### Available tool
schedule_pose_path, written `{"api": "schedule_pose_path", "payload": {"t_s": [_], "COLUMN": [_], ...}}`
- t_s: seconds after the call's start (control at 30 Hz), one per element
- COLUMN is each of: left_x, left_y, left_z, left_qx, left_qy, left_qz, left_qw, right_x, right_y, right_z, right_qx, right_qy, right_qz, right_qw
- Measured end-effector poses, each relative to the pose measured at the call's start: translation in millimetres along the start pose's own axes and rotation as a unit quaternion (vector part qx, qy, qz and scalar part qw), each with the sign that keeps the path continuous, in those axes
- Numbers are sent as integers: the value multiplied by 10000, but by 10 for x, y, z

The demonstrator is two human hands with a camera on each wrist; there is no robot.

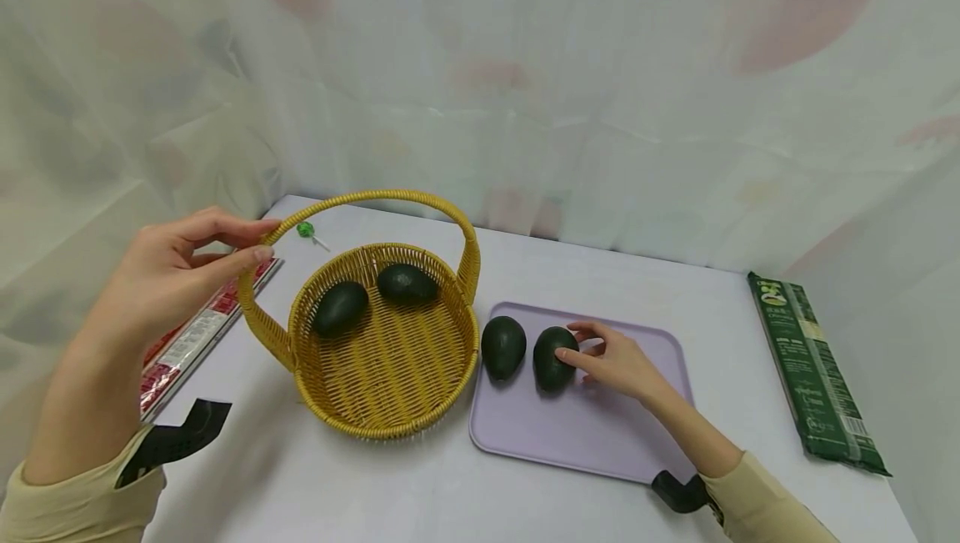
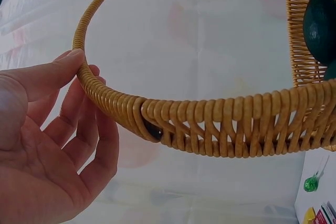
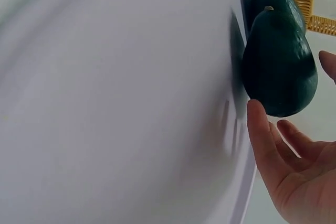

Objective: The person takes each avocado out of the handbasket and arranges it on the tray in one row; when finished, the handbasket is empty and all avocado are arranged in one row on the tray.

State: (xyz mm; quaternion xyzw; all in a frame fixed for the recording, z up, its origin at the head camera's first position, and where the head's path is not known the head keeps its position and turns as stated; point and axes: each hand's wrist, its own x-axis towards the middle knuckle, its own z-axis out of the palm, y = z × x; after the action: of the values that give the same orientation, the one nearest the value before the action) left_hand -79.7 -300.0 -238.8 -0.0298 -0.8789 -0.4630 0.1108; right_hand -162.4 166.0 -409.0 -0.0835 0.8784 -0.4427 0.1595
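Note:
A yellow wicker basket [image 1: 300, 314] with a tall hoop handle [image 1: 390, 195] stands on the white table and holds two dark green avocados [image 1: 340, 307] [image 1: 407, 284]. My left hand [image 1: 266, 241] pinches the handle's left side lightly between thumb and index finger; in the left wrist view the thumb tip lies against the handle [image 2: 210, 124]. Two more avocados [image 1: 503, 346] [image 1: 551, 357] lie on a lilac tray [image 1: 585, 434] right of the basket. My right hand [image 1: 581, 343] rests on the tray with spread fingers [image 3: 260, 129] touching the right avocado [image 3: 278, 66], not closed round it.
A long green packet [image 1: 813, 372] lies at the table's right edge. A red and white packet [image 1: 195, 334] lies at the left under my left arm, and a green lollipop [image 1: 305, 230] sits behind the basket. Sheer curtains hang round the table.

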Motion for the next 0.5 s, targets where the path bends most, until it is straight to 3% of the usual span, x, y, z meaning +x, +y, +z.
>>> {"api": "schedule_pose_path", "payload": {"t_s": [0.27, 0.37, 0.5], "left_x": [-3, -2, -5], "left_y": [-14, -16, -13], "left_z": [-1, -2, -3], "left_qx": [-47, -37, -52], "left_qy": [19, 28, -5], "left_qz": [263, 351, 213], "left_qw": [9996, 9994, 9998], "right_x": [-13, -10, -2], "right_y": [-69, -134, -241], "right_z": [-86, -114, -137], "right_qx": [-937, -1047, -1038], "right_qy": [450, 762, 1081], "right_qz": [-824, -1229, -1710], "right_qw": [9912, 9839, 9738]}}
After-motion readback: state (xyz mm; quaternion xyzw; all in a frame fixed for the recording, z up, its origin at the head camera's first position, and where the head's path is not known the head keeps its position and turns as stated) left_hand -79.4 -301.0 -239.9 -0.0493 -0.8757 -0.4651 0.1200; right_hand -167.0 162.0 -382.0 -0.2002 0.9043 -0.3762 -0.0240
